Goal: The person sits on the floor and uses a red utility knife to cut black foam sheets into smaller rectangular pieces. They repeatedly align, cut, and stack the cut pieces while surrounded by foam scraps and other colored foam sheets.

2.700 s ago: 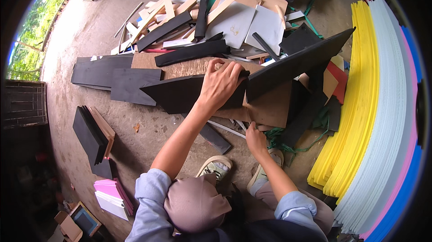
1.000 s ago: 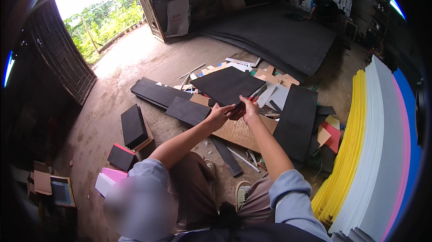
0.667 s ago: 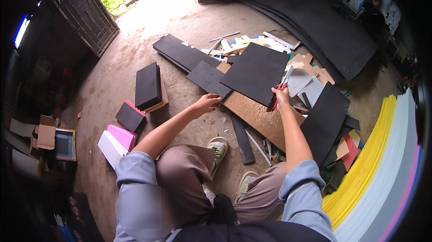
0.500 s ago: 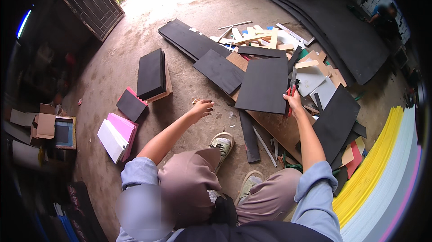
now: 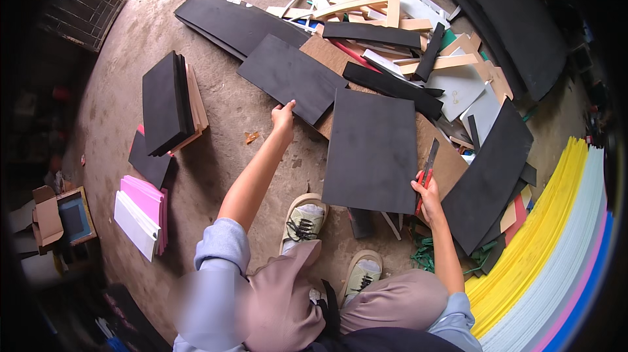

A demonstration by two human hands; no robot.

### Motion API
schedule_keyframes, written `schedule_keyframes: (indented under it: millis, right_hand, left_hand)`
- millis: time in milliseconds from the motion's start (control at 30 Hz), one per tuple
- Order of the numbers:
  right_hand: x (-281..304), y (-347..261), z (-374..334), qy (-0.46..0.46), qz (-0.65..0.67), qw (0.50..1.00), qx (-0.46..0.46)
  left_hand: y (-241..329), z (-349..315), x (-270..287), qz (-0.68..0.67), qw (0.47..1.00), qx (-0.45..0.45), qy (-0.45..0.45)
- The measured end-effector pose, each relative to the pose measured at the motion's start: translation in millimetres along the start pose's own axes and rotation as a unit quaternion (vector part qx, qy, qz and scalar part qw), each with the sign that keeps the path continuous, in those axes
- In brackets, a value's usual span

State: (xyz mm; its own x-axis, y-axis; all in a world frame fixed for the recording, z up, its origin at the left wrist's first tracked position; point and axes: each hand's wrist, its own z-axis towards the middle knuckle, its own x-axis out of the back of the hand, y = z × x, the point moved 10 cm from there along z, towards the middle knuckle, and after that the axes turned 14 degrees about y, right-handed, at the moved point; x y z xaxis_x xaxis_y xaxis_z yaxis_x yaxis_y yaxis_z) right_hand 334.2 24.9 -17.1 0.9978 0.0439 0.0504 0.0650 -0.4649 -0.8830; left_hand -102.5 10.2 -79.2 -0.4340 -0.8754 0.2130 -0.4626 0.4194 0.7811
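Note:
My left hand (image 5: pixel 283 118) pinches the near edge of a black foam sheet (image 5: pixel 292 77), with the thumb on top and the fingers mostly hidden. That sheet lies partly over a brown board (image 5: pixel 325 54). In my right hand (image 5: pixel 429 200) is a red-handled utility knife (image 5: pixel 427 172), its blade pointing away from me. The fingers of this hand also meet the right edge of a second, larger black foam sheet (image 5: pixel 370 149). This one rests tilted over the brown board; I cannot tell whether my fingers grip it.
A heap of cream, white and black offcuts (image 5: pixel 366 12) lies beyond the board. On the left stand stacked black blocks (image 5: pixel 163 103) and pink and white sheets (image 5: pixel 140 205). Tall yellow sheets (image 5: pixel 533 234) line the right, beside a leaning black sheet (image 5: pixel 490 175).
My left hand has reached forward from above the floor and taken hold of the smaller black sheet's edge. The view has tilted and shifted. The knife stays in my right hand.

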Motion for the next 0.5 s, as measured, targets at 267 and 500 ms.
schedule_keyframes:
  millis: [267,500]
  right_hand:
    - [-14,14,24,0.064,-0.028,0.997,-0.036]
    - [-40,-7,50,0.073,-0.146,0.985,0.052]
  left_hand:
    - [35,9,-22,-0.055,0.993,-0.001,-0.107]
    - [118,11,55,-0.112,0.944,-0.278,0.137]
